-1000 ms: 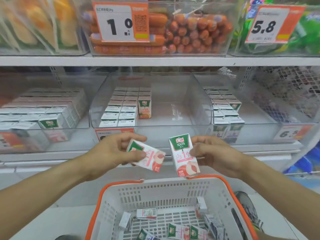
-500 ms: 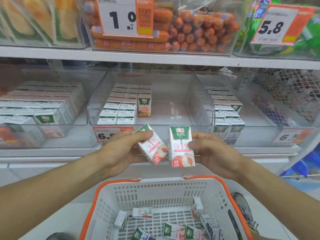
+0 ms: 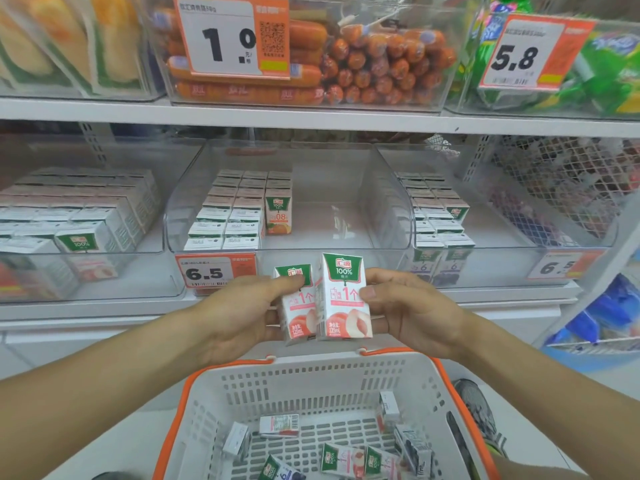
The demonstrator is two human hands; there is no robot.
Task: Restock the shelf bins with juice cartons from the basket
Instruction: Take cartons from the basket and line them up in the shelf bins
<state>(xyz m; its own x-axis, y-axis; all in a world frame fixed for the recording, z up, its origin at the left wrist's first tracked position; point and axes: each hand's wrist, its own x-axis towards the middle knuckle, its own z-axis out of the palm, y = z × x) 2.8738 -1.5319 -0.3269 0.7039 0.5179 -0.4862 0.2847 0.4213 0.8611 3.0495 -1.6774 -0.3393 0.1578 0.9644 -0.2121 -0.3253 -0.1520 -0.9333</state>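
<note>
Head view:
Around: sausage bin [image 3: 311,64] w/ 1.0 tag on upper shelf; green packs [image 3: 588,64] w/ 5.8 tag to its right; wire mesh basket [image 3: 568,188] far right of lower shelf.
In the way: middle bin [image 3: 311,251] front wall stands between held cartons & stocked rows; 6.5 tag [image 3: 214,271] on it.
Surface/room: white shop shelf [image 3: 311,116], pale floor; orange-rimmed basket [image 3: 311,375] below hands, approx 8 loose cartons [image 3: 343,459] lying flat inside.
L hand [image 3: 239,306]: grips left carton [image 3: 298,306], thumb across its front.
R hand [image 3: 408,306]: grips right carton [image 3: 343,296], thumb on its front.
Cartons: side by side, touching, above basket, in front of middle bin.
Axis: both upright, long axis vertical, green tops up, peach fronts toward camera; left one tilted slightly.
</note>
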